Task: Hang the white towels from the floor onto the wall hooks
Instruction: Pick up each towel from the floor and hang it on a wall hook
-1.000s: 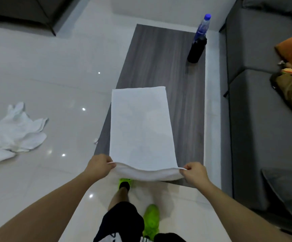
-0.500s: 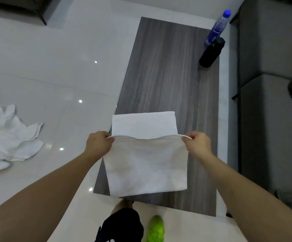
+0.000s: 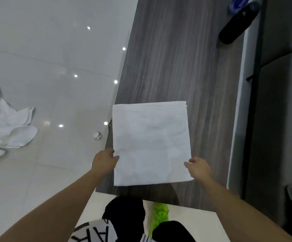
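Your left hand and right hand pinch the side edges of the towel; it looks light and limp, so grip a corner beyond your fingertips.

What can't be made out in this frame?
- Wall hooks: none in the head view.
- Bottles: tops cut off by the top edge.
- Towel pile: cut off by the left edge; count unclear.
- Left hand, right hand: at the folded towel sides; grip unclear.
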